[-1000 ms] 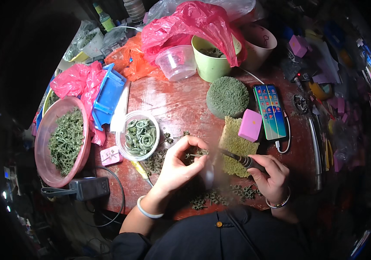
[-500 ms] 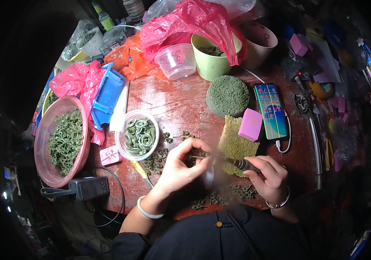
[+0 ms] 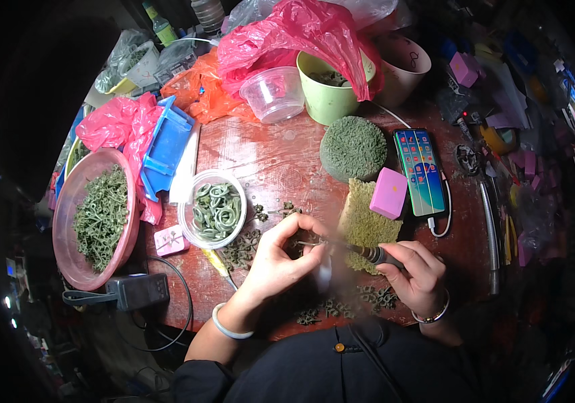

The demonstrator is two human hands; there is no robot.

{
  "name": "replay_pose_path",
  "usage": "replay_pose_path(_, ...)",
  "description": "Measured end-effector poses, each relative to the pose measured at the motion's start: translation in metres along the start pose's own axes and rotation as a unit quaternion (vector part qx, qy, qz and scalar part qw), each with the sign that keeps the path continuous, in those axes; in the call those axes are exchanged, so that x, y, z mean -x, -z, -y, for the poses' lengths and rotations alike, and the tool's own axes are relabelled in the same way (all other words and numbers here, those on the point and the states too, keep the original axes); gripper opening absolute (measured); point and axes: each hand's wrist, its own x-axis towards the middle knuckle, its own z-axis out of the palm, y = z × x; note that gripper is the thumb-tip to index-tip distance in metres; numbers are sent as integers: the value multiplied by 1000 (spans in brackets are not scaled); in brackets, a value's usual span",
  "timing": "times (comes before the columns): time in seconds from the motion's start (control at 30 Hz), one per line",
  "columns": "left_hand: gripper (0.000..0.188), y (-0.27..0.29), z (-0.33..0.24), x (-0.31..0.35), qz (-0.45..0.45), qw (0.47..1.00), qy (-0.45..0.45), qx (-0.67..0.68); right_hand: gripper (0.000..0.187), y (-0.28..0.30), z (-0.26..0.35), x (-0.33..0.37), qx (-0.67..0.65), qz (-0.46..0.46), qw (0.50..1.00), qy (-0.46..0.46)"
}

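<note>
My left hand (image 3: pixel 286 258) is closed in a pinch, thumb and forefinger tips meeting on a small dark piece with a thin stem (image 3: pixel 310 243). My right hand (image 3: pixel 418 274) grips a dark grey tool (image 3: pixel 376 254) with a ringed, tapering neck, like a rotary handpiece. It points left at the pinched piece; a blur hides the tip, and whether they touch I cannot tell. Several dark green twisted pieces (image 3: pixel 240 252) lie left of my left hand, and more (image 3: pixel 371 297) lie below the tool. Beyond it rests a yellow-green rough pad (image 3: pixel 368 232) with a pink block (image 3: pixel 388 193) on it.
A clear tub (image 3: pixel 244 218) of green rings stands left of my hands. Farther left are a pink bowl (image 3: pixel 114 265) of green pieces, a blue tray (image 3: pixel 168 144) and a black box (image 3: pixel 141 291). Ahead stand a round green foam block (image 3: pixel 353 149), a phone (image 3: pixel 422 171) and a green pot (image 3: pixel 328 107).
</note>
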Motion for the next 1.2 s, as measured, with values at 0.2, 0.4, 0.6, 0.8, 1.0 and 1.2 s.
replay_pose_path(0.2,20,-3,1,0,-10,999,-28,17,34,0,0,-1,-2,-2,1000,0)
replay_pose_path(0.4,19,-4,0,-2,-11,999,-30,14,34,-1,-1,0,2,-5,1000,0)
replay_pose_path(0.6,19,-3,1,-2,-14,999,-23,29,33,-2,-2,1,-4,-5,1000,-6)
replay_pose_path(0.8,18,-2,2,-2,-19,999,-16,33,32,-1,-1,0,-4,-6,1000,-6)
replay_pose_path(1.0,18,-2,5,-3,-21,999,-13,43,31,2,-1,2,-28,-32,999,-32)
replay_pose_path(1.2,20,-3,6,-3,-36,999,-20,25,29,20,-6,1,95,-12,994,-51)
